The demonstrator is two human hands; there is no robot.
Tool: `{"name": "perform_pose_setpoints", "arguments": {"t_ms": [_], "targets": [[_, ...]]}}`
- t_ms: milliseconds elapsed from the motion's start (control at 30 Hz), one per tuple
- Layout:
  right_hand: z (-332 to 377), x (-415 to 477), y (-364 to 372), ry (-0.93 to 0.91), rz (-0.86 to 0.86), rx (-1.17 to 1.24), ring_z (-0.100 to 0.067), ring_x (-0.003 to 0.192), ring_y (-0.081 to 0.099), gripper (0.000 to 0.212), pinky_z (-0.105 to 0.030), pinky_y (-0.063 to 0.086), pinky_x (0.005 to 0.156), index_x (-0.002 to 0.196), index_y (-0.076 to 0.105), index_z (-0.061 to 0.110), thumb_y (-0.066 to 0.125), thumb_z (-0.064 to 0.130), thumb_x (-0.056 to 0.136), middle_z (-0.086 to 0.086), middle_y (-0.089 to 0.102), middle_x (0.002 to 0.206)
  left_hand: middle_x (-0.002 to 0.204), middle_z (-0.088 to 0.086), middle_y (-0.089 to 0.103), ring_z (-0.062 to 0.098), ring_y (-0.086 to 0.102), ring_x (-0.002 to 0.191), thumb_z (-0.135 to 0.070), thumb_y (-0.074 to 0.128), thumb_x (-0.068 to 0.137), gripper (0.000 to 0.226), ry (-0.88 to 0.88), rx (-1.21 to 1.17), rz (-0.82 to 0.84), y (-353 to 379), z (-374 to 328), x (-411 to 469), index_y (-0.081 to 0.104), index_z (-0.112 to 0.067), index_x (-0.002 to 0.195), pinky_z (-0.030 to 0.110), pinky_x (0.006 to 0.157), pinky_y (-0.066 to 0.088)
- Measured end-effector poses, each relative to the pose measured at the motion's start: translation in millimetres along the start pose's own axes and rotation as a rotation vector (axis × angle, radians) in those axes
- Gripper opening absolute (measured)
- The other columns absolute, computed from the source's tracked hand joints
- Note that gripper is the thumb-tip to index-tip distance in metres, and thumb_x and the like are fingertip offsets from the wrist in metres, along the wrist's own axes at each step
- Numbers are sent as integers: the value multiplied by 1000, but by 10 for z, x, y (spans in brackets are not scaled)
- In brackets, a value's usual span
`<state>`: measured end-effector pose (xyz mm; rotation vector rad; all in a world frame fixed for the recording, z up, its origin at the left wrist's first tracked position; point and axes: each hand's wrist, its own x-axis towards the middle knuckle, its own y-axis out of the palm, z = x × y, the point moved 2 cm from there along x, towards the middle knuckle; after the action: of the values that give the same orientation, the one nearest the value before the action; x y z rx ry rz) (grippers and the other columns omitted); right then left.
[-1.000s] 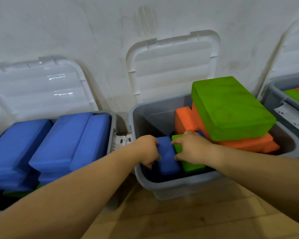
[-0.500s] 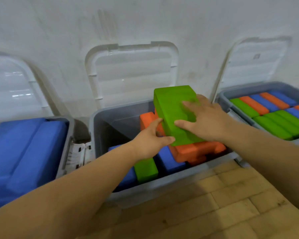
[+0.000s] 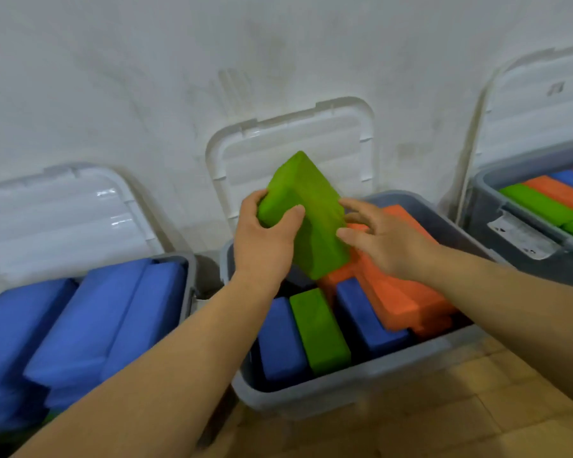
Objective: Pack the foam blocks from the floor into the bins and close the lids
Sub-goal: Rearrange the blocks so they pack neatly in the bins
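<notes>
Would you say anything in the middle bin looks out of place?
Yes: the orange blocks lie slanted on top of a blue block, while the green block beside it stands on edge in the row.

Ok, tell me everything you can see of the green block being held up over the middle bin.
The green block is a thick rectangular slab, seemingly foam, bright green with a matte, faintly mottled surface. It is tilted steeply, one corner up, lower end down in the middle bin beside the orange blocks. The left hand grips its upper left edge, thumb across the face; the right hand, fingers straight, touches its right edge.
</notes>
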<state>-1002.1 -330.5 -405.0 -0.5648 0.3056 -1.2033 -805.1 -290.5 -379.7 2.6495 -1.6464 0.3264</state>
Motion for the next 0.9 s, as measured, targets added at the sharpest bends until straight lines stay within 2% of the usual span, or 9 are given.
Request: {"name": "perform_pose_setpoints", "arguments": {"t_ms": [100, 200, 333, 400, 467, 533, 667, 767, 900], "targets": [[-215, 108, 34, -51, 1, -555, -26, 146, 38, 90, -45, 30, 120, 158, 26, 32, 57, 68, 82, -7, 39, 160, 93, -18, 60, -5, 59, 78, -32, 71, 89, 61, 59, 201, -27, -228, -25, 144, 42, -32, 143, 29, 72, 51], [-489, 60, 40, 153, 94, -857, -38, 155, 9, 98, -62, 11, 121, 157, 0, 47, 27, 92, 75, -4, 8, 170, 90, -10, 60, 9, 61, 77, -36, 66, 91, 69, 42, 414, 56, -319, -16, 158, 26, -38, 148, 35, 70, 52], [-617, -37, 75, 278, 159, -876, -39, 155, -2, 86, -62, 5, 121, 158, -3, 48, 29, 85, 88, 3, -6, 171, 77, 3, 62, 22, 63, 72, -42, 61, 93, 59, 59, 541, 140, -216, 181, 32, 28, -38, 142, 42, 70, 53], [-591, -35, 87, 275, 143, -871, -38, 155, -1, 82, -61, 5, 121, 158, -1, 48, 28, 82, 90, 5, -5, 171, 94, 5, 61, 25, 62, 81, -47, 60, 94, 53, 103, 586, 192, -101, 274, -42, 33, -38, 138, 38, 70, 48], [-575, -42, 88, 281, 138, -867, -37, 155, 0, 80, -61, 5, 122, 158, 0, 48, 28, 80, 91, 6, -3, 171, 118, 8, 51, 31, 59, 94, -53, 57, 96, 53, 99, 631, 219, 8, 339, -86, 32, -38, 140, 41, 81, 50], [-578, -45, 79, 279, 133, -871, -36, 155, 1, 78, -60, 6, 122, 158, 2, 49, 28, 80, 92, 7, -2, 171, 132, 9, 42, 31, 57, 98, -56, 58, 95, 63, 79, 629, 230, 70, 368, -130, 26, -40, 146, 40, 86, 48], [-584, -59, -3, 237, 139, -886, -32, 155, 6, 78, -58, 10, 122, 158, 7, 48, 27, 82, 90, 8, 3, 170, 146, 9, 33, 28, 56, 109, -54, 75, 83, 107, 50, 649, 324, 82, 395, -163, -2, -50, 156, 31, 84, 39], [-613, -62, -99, 219, 125, -907, -29, 155, 8, 75, -60, 14, 120, 157, 13, 50, 26, 81, 90, 9, 6, 170, 145, 11, 42, 28, 57, 112, -55, 70, 87, 105, 63, 691, 348, 48, 291, -74, -9, -56, 154, 30, 84, 39], [-695, -42, -175, 311, 95, -862, -41, 153, 0, 80, -72, 5, 116, 155, 13, 55, 26, 89, 84, 11, 2, 169, 141, 13, 53, 33, 59, 114, -53, 59, 92, 93, 50, 777, 366, 92, 209, 133, -9, -54, 156, 32, 82, 38]]}}
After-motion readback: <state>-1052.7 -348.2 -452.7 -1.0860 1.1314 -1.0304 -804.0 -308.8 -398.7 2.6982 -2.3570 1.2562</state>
